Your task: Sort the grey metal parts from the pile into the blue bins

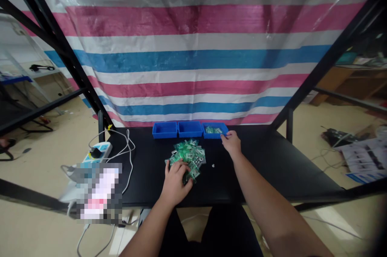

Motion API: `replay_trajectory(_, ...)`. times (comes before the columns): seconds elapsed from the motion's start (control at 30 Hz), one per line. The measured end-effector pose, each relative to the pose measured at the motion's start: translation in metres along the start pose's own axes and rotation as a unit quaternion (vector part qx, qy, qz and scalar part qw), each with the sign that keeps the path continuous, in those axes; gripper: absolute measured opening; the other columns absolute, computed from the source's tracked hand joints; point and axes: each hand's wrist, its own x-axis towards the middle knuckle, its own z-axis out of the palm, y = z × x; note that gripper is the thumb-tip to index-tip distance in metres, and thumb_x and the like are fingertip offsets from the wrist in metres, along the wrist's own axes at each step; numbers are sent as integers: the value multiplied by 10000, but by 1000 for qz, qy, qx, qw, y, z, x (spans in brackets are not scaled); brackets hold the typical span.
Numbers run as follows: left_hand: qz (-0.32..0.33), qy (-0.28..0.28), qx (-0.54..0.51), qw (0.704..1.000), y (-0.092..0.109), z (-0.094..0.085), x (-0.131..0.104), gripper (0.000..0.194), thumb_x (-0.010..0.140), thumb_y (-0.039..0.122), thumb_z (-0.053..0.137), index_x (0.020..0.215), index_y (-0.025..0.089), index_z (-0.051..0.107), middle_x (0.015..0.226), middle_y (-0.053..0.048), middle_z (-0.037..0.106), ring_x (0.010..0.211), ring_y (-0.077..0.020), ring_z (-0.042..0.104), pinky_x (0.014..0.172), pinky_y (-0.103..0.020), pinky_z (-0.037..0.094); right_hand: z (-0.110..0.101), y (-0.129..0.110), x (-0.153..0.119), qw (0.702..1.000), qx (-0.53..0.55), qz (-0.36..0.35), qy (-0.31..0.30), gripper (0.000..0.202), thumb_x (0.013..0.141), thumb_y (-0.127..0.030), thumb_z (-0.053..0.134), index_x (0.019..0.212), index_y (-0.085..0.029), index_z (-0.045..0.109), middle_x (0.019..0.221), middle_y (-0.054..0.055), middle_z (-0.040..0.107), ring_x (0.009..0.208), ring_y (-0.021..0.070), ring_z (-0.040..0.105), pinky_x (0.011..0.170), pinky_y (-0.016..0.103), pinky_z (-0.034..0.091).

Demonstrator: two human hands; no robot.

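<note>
A heap of small green and clear packets [189, 153] lies on the black table, in front of three blue bins. My left hand [176, 180] rests on the near left side of the heap, its fingers spread over the packets. My right hand [232, 143] is at the front right corner of the right blue bin [214, 135], fingers bent together; anything between them is too small to make out. Several green packets [213, 130] lie in that bin. The left bin [165, 130] and the middle bin [190, 129] show bare blue insides.
A power strip [102, 153] with white cables [132, 156] sits at the table's left side, near a pixelated patch. A small white bit [213, 165] lies right of the heap. Black frame posts and a striped sheet [193, 61] stand behind the table [272, 168].
</note>
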Motion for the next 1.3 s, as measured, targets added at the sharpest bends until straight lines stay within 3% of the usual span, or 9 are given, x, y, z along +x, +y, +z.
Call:
replay_trajectory(0.13, -4, 0, -10, 1000, -1, 0, 0, 242, 818, 229, 656, 1046, 285, 597, 1251, -35, 653, 1366, -280, 490, 1230, -645, 89, 8, -17, -16, 995, -66, -77, -16, 83, 808, -324, 627, 820, -244, 606, 776, 24, 706, 711, 209, 664, 694, 313, 491)
replay_trajectory(0.27, -9, -5, -20, 1000, -1, 0, 1, 252, 817, 223, 652, 1051, 289, 587, 1252, -22, 651, 1375, -269, 480, 1231, -635, 75, 26, -56, -33, 959, -84, -212, -171, 167, 882, -282, 567, 965, -219, 697, 903, 45, 722, 791, 190, 654, 777, 298, 484)
replay_trajectory(0.37, -9, -7, -20, 1000, 0, -1, 1, 250, 820, 226, 645, 1054, 290, 587, 1250, -28, 652, 1376, -271, 479, 1230, -635, 73, 41, -80, -43, 929, -136, -238, -249, 251, 886, -336, 624, 1076, -209, 727, 947, 60, 706, 872, 200, 650, 824, 294, 470)
replay_trajectory(0.5, -5, -5, -23, 1000, -1, -1, 0, 250, 816, 224, 646, 1050, 289, 588, 1248, -34, 653, 1373, -274, 480, 1231, -636, 64, 56, -96, -52, 919, -183, -234, -261, 261, 773, -355, 761, 988, -210, 773, 1054, 97, 665, 939, 249, 641, 824, 317, 463)
replay_trajectory(0.67, -3, -2, -26, 1000, -2, 0, -1, 256, 815, 226, 648, 1055, 288, 586, 1238, -33, 655, 1376, -274, 476, 1231, -639, 54, 55, -101, -56, 924, -202, -227, -233, 211, 883, -260, 620, 1020, -248, 779, 990, 81, 729, 876, 235, 660, 751, 301, 450)
replay_trajectory(0.83, -3, 0, -27, 1000, -3, 1, -2, 249, 818, 231, 651, 1051, 289, 586, 1218, -29, 657, 1374, -269, 478, 1236, -629, 53, 37, -91, -63, 961, -16, -219, -170, 296, 945, -318, 501, 1085, -236, 748, 715, 28, 710, 631, 190, 634, 646, 289, 464)
replay_trajectory(0.93, -3, 1, -25, 1000, -3, 0, -1, 250, 816, 229, 651, 1051, 286, 590, 1211, -34, 659, 1375, -275, 477, 1237, -628, 64, 20, -77, -72, 957, 140, -209, -144, 270, 914, -305, 515, 1023, -212, 743, 801, 35, 728, 701, 195, 669, 682, 297, 508)
replay_trajectory(1.07, -2, 1, -23, 1000, -3, 0, -1, 238, 817, 231, 654, 1043, 279, 597, 1202, -35, 665, 1369, -281, 485, 1233, -638, 68, 3, -52, -86, 948, 233, -178, -123, 235, 893, -328, 572, 1005, -216, 745, 831, 31, 719, 736, 189, 664, 711, 310, 523)
replay_trajectory(1.3, 2, -3, -13, 1000, -3, 2, 1, 213, 830, 237, 643, 1031, 288, 594, 1212, -33, 671, 1374, -279, 484, 1223, -644, 94, 15, -2, -86, 940, 335, -30, -50, 326, 793, -435, 735, 1011, -210, 645, 747, 0, 691, 550, 135, 575, 556, 276, 469)
